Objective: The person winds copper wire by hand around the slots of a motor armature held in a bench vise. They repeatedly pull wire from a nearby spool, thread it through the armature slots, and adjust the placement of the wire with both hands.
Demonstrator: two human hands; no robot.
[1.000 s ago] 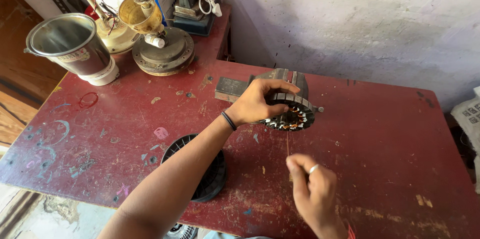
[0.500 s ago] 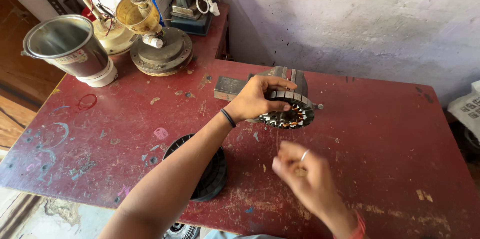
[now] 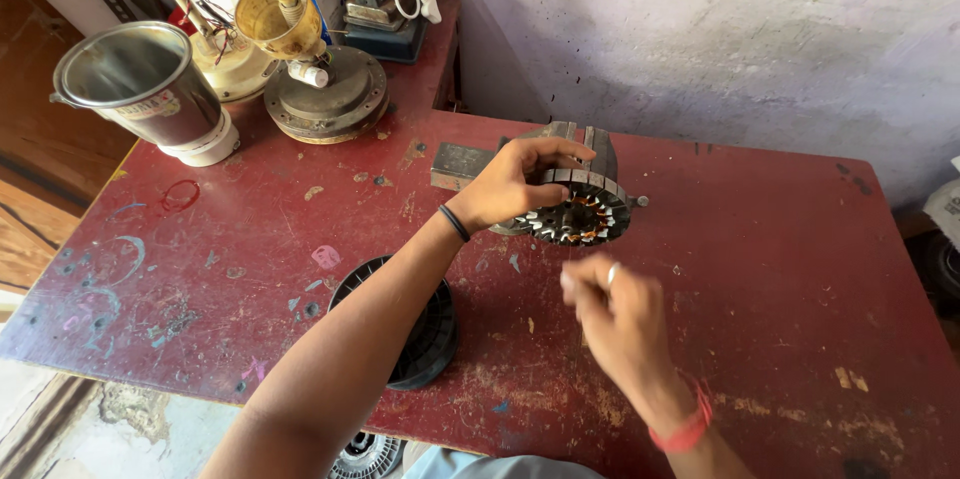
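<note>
A person's left hand [image 3: 515,184] gripped a round slotted motor stator [image 3: 580,211] with copper windings, fingers curled over its rim, at the back middle of a worn red desk [image 3: 780,239]. The right hand [image 3: 615,314], blurred, hovered just in front of the stator with fingertips drawn together; whether it pinched anything could not be told. A black spool [image 3: 425,334] sat under the left forearm, a steel jar [image 3: 140,84] at the far left.

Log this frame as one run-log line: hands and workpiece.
left hand: grips stator core | right hand: raised near core, blurred, grip unclear | black spool: on red table
</note>
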